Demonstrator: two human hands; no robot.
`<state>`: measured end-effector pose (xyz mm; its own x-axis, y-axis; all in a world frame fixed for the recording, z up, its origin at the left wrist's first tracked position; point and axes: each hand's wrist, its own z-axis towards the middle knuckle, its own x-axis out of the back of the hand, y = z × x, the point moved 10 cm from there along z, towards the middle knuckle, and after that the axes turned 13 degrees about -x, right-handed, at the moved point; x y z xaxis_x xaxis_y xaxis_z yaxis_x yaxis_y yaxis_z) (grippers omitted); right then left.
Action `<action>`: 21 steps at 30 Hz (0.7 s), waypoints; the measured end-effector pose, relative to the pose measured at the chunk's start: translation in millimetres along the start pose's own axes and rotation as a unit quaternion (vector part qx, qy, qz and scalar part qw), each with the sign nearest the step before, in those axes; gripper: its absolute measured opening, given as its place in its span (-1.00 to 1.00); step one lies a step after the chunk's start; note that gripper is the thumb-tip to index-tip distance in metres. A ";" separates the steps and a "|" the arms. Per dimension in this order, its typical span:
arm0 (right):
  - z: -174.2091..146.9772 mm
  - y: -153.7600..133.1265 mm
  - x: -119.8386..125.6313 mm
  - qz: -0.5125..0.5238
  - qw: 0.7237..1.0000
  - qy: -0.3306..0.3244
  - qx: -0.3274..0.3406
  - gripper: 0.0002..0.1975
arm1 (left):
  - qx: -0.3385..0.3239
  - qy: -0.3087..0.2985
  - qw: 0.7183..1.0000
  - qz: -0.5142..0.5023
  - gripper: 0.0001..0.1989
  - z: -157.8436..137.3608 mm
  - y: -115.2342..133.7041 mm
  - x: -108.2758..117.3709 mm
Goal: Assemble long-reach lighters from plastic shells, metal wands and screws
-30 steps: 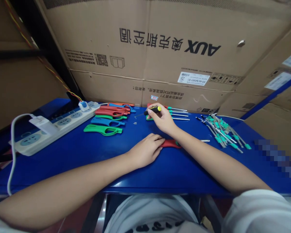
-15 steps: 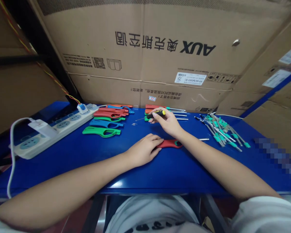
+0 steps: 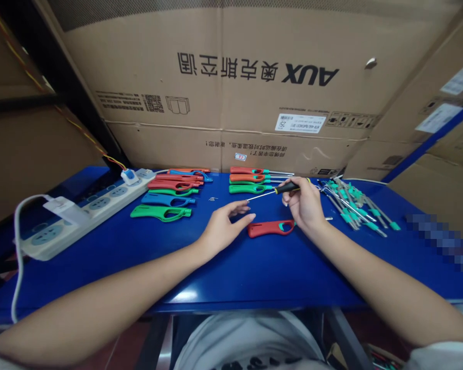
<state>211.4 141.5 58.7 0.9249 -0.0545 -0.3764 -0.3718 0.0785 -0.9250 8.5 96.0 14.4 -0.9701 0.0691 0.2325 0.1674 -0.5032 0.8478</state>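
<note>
Gripping a screwdriver (image 3: 287,187) by its handle in the right hand (image 3: 306,208) over the middle of the blue table (image 3: 254,280), with its shaft angled toward the left hand (image 3: 224,226), likely to bring the tip to the fingers. Holding the left hand loosely curled, with thumb parted from fingers; too small to tell whether touching the tip. Showing the red lighter (image 3: 268,229) flat and unheld between both hands, nearer the front edge than the screwdriver, probably for easy reach. Along the back edge, showing rodded lighters (image 3: 244,188) in a row, apparently sorted from handles (image 3: 148,211) to their left, beside a power strip (image 3: 100,203). Between these groups, showing tiny bits (image 3: 213,199), perhaps gathered against straying. Toward the right edge, showing loose rods (image 3: 349,205) heaped, seemingly handy for the right hand.
</note>
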 end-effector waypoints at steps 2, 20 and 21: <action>0.1 3.5 2.1 0.014 1.000 0.001 -0.014 -0.82 | -0.021 0.035 0.999 -0.006 -0.58 4.9 6.4 11.4; -8.1 -0.1 -7.0 0.018 0.999 -0.032 -0.026 -0.83 | -0.096 0.004 0.992 0.078 -0.86 8.8 34.2 17.2; -9.0 -1.6 -8.3 0.013 0.999 -0.037 -0.021 -0.83 | -0.100 0.002 0.992 0.080 -0.86 8.8 35.1 16.6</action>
<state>203.5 132.8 62.9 0.9176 0.0202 -0.3969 -0.3974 0.0375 -0.9169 -0.2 87.0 52.3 -0.9347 -0.0293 0.3541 0.2817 -0.6685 0.6883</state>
